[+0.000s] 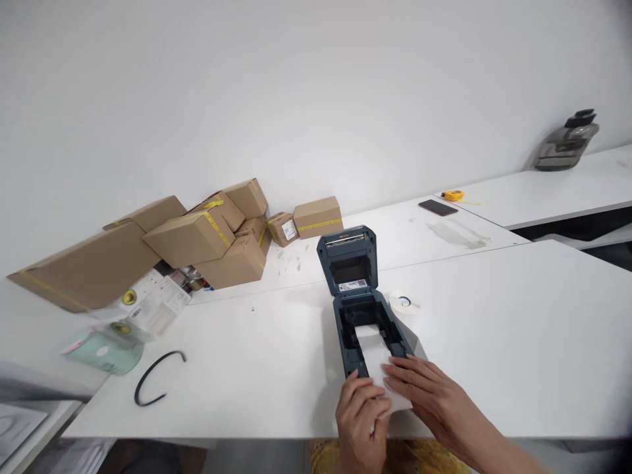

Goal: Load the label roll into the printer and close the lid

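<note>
A dark blue label printer [356, 309] sits on the white table [494, 342] with its lid [348, 260] raised. A white strip of label paper [376, 355] runs out of the printer's bay toward the table's front edge. My left hand [359, 416] pinches the near end of the strip. My right hand [422, 390] rests flat with its fingers on the same end of the paper, beside the printer's front.
A white label roll [403, 303] lies right of the printer. Several cardboard boxes [207, 237] pile at the back left, with packets [158, 304], a mint green roll [106, 349] and a black cable [155, 376]. Farther back lie a phone [438, 207] and a yellow tape measure [453, 195].
</note>
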`<act>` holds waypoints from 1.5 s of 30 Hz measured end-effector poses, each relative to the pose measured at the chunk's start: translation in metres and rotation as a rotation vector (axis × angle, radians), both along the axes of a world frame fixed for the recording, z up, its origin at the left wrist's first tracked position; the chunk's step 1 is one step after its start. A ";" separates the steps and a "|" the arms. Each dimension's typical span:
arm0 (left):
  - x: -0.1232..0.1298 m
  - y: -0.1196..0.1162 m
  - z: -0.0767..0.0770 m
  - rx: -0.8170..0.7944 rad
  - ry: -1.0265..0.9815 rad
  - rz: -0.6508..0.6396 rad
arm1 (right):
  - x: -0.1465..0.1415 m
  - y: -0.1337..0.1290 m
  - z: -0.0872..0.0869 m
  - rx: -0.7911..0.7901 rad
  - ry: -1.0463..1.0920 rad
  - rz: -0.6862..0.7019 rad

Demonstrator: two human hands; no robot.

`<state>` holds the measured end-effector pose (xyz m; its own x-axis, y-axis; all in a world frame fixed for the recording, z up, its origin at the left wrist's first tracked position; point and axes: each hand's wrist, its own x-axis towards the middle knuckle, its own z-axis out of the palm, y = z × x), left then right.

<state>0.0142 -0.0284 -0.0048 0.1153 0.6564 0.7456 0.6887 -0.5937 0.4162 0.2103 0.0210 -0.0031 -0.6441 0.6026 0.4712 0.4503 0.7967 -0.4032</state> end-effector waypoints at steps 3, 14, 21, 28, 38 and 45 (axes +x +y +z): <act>0.000 -0.004 -0.007 0.036 0.038 0.024 | 0.004 -0.006 0.008 -0.074 -0.026 0.012; 0.003 -0.015 -0.025 0.073 0.112 0.077 | -0.006 0.116 0.138 -0.175 0.530 -0.392; 0.001 -0.021 -0.034 0.019 0.145 0.080 | -0.059 0.197 0.179 -0.496 0.667 -0.251; 0.012 -0.024 -0.037 0.126 0.128 0.263 | -0.035 0.124 0.145 -0.301 0.566 -0.117; 0.021 -0.030 -0.031 0.171 0.040 0.344 | -0.008 0.011 0.049 -0.045 0.263 -0.112; 0.005 -0.036 -0.049 0.179 0.118 0.240 | -0.022 -0.001 0.006 0.055 0.402 -0.232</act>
<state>0.0192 -0.0643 -0.0536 0.0649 0.5350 0.8423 0.8553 -0.4647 0.2292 0.1881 0.0201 0.0025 -0.2553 0.6763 0.6910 0.4356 0.7185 -0.5422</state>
